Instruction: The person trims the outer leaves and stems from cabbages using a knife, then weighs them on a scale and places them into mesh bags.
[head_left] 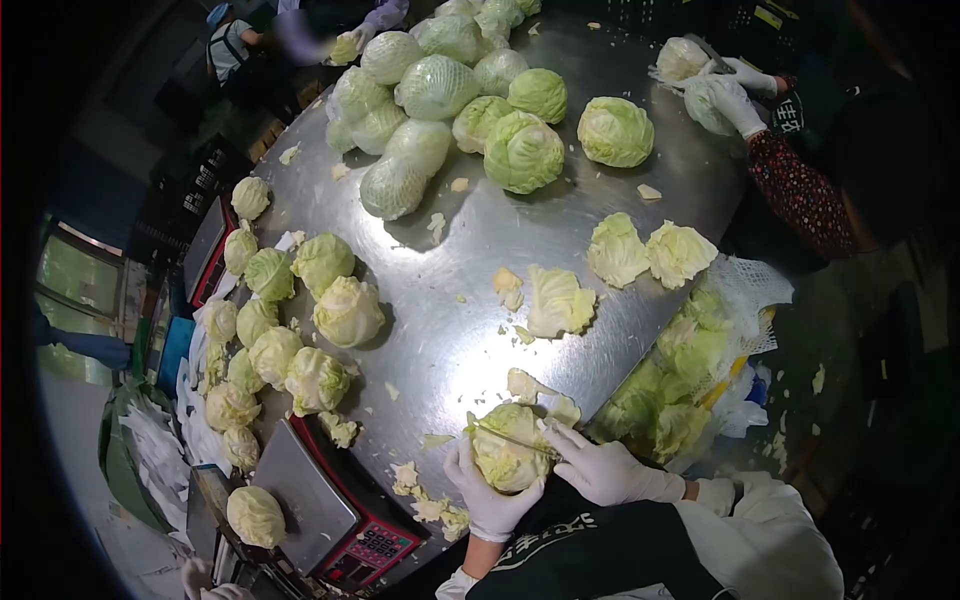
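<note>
- At the near edge of a steel table (560, 215), a gloved left hand (487, 497) cups a cabbage (508, 455) from below, fingers wrapped around its underside.
- The gloved right hand (600, 468) closes on a knife (515, 438), its thin blade lying across the top of the cabbage.
- Trimmed leaves (545, 390) lie on the steel just beyond the cabbage; a cut piece (558, 300) sits farther up the table.
- A digital scale (330, 515) stands to the left at the table's edge, near a row of trimmed heads (300, 350).
- Netted cabbages (430, 90) are piled at the far end.
- Across the table, another worker's gloved hands (735, 95) hold a cabbage in netting.
</note>
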